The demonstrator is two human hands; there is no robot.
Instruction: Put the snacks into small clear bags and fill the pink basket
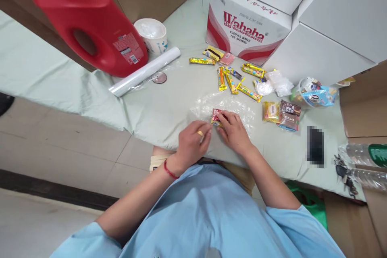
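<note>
A small red-and-yellow snack packet (215,116) lies on a sheet of clear plastic film (203,104) near the table's front edge. My right hand (235,132) is closed over the packet's right side, with fingers pressing on its top. Close by on the left, my left hand (194,142) has curled fingers brought together at the packet's near left corner. Whatever is between those left fingertips is too small to tell. Beyond the film lie several yellow snack bars (231,83), a pink packet (226,59) and a yellow-and-black packet (213,53).
At the left stand a red jug (99,20), a white paper tub (152,36), a roll of film (145,71) and a round disc (159,77). A Wahaha carton (242,28) stands behind. Rightward are snack packets (289,108), a snack-filled bag (316,92), keys (343,171) and bottles (359,155).
</note>
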